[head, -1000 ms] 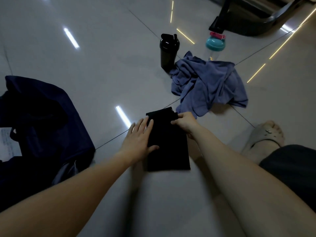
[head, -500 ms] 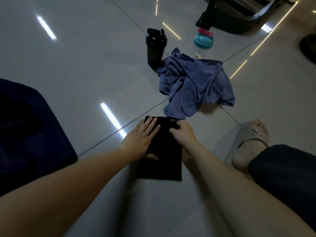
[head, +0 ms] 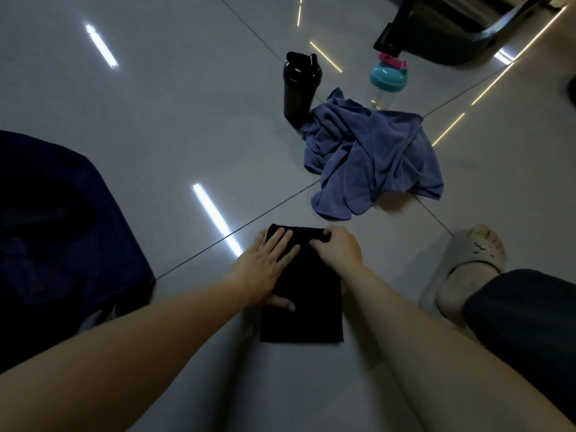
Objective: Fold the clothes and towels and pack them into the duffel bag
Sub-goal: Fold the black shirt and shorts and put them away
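Change: Both hands have edged toward the far end of the folded black garment (head: pixel 308 313) in the last half second; the garment has stayed put on the floor (head: pixel 156 120).
Head view, left grip (head: pixel 265 269): spread flat, fingers straight, pressing the garment's left side, thumb resting lower down.
Head view, right grip (head: pixel 338 249): fingers curled over the garment's far edge, pinching the fold.
Duffel bag (head: pixel 62 244): dark, at far left, apart from the garment.
Blue towel (head: pixel 371 157): crumpled beyond the garment, against a black bottle (head: pixel 299 88).
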A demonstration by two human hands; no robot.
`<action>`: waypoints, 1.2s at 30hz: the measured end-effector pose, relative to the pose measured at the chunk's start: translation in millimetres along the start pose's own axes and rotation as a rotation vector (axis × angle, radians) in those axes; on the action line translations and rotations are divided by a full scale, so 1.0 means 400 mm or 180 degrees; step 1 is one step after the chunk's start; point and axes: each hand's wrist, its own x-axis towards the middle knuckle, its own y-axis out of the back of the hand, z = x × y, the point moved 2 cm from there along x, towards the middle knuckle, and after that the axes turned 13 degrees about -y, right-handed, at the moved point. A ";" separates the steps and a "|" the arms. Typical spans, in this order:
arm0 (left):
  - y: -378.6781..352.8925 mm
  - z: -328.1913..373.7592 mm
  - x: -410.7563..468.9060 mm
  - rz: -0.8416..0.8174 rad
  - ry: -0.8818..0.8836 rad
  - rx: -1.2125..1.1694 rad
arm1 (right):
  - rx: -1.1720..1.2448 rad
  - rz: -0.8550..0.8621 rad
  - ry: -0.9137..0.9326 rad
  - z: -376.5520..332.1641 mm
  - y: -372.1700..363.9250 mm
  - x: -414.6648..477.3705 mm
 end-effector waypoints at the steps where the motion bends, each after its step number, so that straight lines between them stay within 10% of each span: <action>1: -0.004 -0.005 -0.029 0.0049 0.0032 -0.0084 | -0.0080 -0.0039 0.0061 -0.020 -0.018 -0.005; 7: -0.010 -0.125 -0.230 0.1386 0.1146 -0.1769 | -0.0340 -0.0845 0.0680 -0.172 -0.132 -0.068; 12: -0.057 -0.181 -0.308 0.0739 0.1810 -0.3043 | -0.0479 -0.1104 0.1131 -0.214 -0.185 -0.122; 20: -0.086 -0.191 -0.318 -0.0034 0.1724 -0.2492 | -0.0456 -0.1089 0.1226 -0.209 -0.185 -0.144; 36: -0.121 -0.186 -0.298 0.0050 0.2115 -0.2113 | -0.0351 -0.0899 0.0861 -0.208 -0.203 -0.134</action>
